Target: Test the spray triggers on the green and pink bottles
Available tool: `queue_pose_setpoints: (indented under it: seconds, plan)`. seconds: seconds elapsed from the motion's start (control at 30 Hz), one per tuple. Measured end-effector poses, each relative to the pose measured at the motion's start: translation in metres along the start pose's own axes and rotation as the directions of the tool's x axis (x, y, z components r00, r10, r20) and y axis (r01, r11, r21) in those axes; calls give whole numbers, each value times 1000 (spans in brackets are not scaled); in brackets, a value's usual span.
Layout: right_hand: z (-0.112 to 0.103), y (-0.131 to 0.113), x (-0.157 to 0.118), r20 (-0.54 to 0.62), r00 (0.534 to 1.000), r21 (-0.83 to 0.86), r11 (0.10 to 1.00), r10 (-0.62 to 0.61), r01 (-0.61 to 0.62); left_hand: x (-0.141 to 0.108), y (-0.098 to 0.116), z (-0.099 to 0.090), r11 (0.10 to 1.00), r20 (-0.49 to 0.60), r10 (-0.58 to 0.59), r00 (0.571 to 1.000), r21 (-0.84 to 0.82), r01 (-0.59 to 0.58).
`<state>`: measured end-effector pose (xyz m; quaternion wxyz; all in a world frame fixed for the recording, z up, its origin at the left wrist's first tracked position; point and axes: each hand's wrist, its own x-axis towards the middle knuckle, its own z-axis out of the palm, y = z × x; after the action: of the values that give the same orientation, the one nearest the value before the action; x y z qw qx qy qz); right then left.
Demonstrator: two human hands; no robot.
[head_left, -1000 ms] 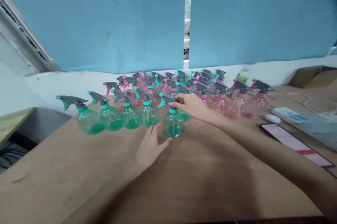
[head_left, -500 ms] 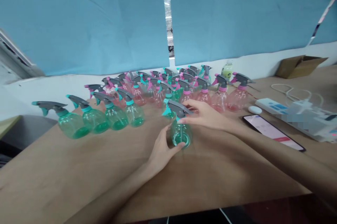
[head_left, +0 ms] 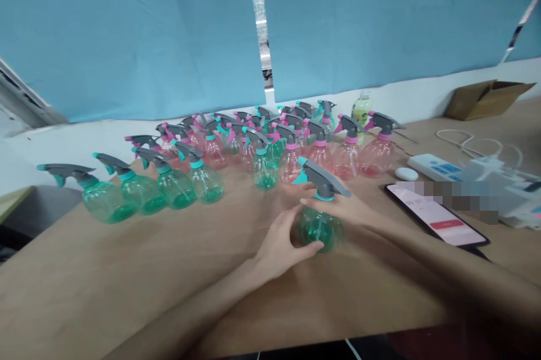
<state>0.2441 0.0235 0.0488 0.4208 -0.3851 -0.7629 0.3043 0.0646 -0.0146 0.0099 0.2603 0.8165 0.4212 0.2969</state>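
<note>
My left hand (head_left: pixel 281 244) is closed around the left side of a transparent green spray bottle (head_left: pixel 320 230), its thumb across the lower front. The bottle has a turquoise collar and a grey trigger head, nozzle to the left, and stands close to upright. Behind its neck is my right hand (head_left: pixel 349 205), slightly blurred, fingers reaching left and spread apart. The bottle hides part of that hand, so contact between them is unclear. Beyond, another green spray bottle (head_left: pixel 265 171) stands beside a pink spray bottle (head_left: pixel 291 160).
Several green spray bottles (head_left: pixel 139 194) line up at the left. Pink spray bottles (head_left: pixel 378 157) and more green ones crowd the back. To the right are a phone (head_left: pixel 435 213), a white oval object (head_left: pixel 406 174), a power strip (head_left: pixel 435 168), cables and a cardboard box (head_left: pixel 486 103).
The held bottle and both hands have moved right and nearer to me. My right thumb, earlier in front of the collar, is now behind it. The view has shifted slightly.
</note>
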Motion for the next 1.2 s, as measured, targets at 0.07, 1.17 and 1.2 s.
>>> queue_pose_setpoints:
  seconds: [0.07,1.17,1.2]
  plan:
    - [1,1,-2,-37,999,2,1000,-7,7,1,-1,1,999,17,24,1000,30,-24]
    - [6,22,44,-55,996,-70,995,-72,68,-1,-58,-30,739,61,-12,998,673,-32]
    - [6,21,44,-44,997,-72,995,-71,68,-1,-57,-30,739,61,-12,998,673,-32]
